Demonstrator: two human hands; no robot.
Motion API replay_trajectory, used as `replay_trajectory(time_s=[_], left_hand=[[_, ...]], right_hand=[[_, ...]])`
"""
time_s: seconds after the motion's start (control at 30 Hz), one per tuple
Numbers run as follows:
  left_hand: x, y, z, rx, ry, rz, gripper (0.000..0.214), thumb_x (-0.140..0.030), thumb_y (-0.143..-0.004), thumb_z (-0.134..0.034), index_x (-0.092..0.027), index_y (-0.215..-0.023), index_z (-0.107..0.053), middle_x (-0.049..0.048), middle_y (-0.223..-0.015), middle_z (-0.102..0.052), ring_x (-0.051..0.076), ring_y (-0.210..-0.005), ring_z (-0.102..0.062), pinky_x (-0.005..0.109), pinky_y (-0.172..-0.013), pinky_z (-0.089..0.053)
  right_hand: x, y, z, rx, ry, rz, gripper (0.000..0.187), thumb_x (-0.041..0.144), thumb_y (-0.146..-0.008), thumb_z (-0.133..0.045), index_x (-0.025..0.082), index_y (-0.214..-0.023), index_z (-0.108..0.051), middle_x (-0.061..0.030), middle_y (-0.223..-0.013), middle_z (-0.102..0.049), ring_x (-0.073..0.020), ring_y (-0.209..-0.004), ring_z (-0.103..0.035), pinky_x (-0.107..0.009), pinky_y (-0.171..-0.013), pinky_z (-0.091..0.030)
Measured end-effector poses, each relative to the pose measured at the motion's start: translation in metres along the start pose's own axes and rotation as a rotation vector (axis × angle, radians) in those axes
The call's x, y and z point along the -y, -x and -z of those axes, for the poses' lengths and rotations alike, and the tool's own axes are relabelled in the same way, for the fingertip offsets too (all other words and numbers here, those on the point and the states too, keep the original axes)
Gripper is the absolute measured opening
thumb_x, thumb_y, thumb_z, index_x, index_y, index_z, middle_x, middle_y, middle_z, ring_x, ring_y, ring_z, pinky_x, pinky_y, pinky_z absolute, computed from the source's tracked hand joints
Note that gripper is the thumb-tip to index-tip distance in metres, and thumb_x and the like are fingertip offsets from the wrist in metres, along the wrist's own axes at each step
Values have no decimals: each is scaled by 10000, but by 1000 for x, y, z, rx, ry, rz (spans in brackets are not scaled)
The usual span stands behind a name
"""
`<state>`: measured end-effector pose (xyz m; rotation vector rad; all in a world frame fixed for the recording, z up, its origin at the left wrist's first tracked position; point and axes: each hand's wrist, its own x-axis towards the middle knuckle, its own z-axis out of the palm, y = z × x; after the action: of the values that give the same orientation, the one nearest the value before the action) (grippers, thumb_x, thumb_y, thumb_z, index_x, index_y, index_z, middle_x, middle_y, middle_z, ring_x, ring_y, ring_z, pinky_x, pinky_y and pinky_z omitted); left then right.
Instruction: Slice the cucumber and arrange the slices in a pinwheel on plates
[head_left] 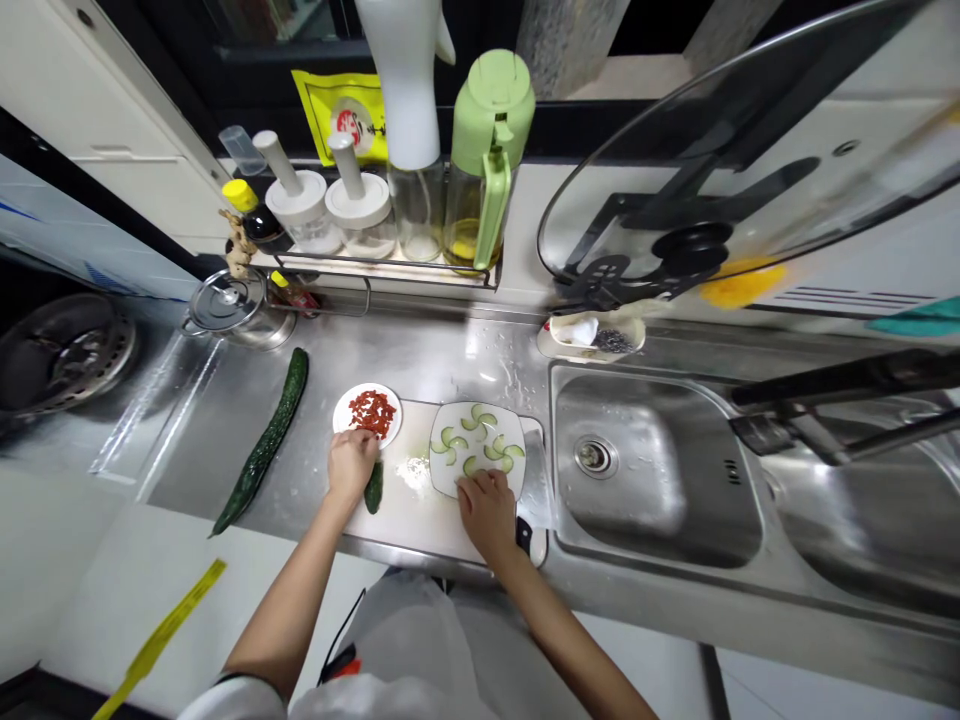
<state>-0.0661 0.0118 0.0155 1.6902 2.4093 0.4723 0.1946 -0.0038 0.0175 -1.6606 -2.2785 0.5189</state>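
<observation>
A pale cutting board [409,520] lies on the stainless-steel bench [191,480] in front of the person. On the right part of the board sits a squarish white plate [444,414], and on it thin, green-edged cucumber slices [454,440] lie in small pinwheel-like groups. A small round white plate [341,412] of chopped red pieces [373,412], perhaps dried berries, stands at the board's far left corner.

The left hand [354,460] is at the near rim of that round plate, over the board's left edge, its fingers drawn narrowly together; whether a red piece is pinched between them cannot be told. The right hand [486,510] is above the board's right part, fingers bent down at the near edge of the squarish plate, close to the lowest slices; its fingertips are too small to show whether they hold anything.

A short cucumber piece [373,490] rests on the board's left side, just beside the left hand. A whole, slightly curved cucumber [262,445] lies well to the left of the board. At the board's right edge is a knife with a black handle [523,535], and past that edge is the sink [667,540]. A lidded steel pot [262,328] stands beyond the board to the left.
</observation>
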Motion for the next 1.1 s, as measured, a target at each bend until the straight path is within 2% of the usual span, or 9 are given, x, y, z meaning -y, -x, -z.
replay_trajectory(time_s=[0.13,0.37,0.5,0.67,0.9,1.1], left_hand=[[-19,9,0,-16,157,-52,177,-272,-815,-538,-194,-767,-690,55,-823,-690,206,-840,-599,310,-819,-438],[-80,20,-21,137,319,-177,124,-166,-786,-570,-188,-765,-691,39,-810,-702,175,-799,-600,293,-803,-425],[-98,21,-35,198,307,-173,119,-151,-771,-582,-182,-705,-676,37,-755,-687,171,-768,-583,288,-787,-412],[-106,21,-43,229,274,-124,152,-152,-770,-567,-184,-657,-664,31,-701,-669,163,-745,-567,279,-775,-396],[-107,18,-46,248,232,-100,167,-165,-775,-546,-183,-643,-647,34,-687,-653,159,-725,-555,271,-754,-384],[-105,18,-50,245,219,-102,173,-162,-772,-538,-184,-631,-636,32,-679,-648,158,-725,-556,273,-765,-384]], right_hand=[[0,-1,1,23,13,-17,123,255,-860,-570,245,-841,-691,-37,-851,-625,-212,-965,-438,-294,-691,-304],[-3,-12,1,45,7,-33,120,247,-850,-566,244,-855,-687,-41,-902,-631,-233,-1012,-432,-307,-722,-308],[-4,-20,0,57,-9,-54,146,244,-859,-545,241,-864,-691,-39,-901,-634,-230,-996,-437,-313,-734,-303],[-4,-29,-3,34,-39,-56,169,224,-853,-538,235,-916,-695,-49,-921,-636,-238,-1009,-421,-328,-782,-304],[-3,-39,-12,-10,-88,-1,293,174,-864,-469,226,-1073,-668,-64,-907,-622,-242,-968,-414,-332,-781,-308],[-5,-42,-17,16,-58,11,310,163,-863,-463,239,-1091,-658,-60,-910,-610,-232,-952,-404,-327,-775,-298]])
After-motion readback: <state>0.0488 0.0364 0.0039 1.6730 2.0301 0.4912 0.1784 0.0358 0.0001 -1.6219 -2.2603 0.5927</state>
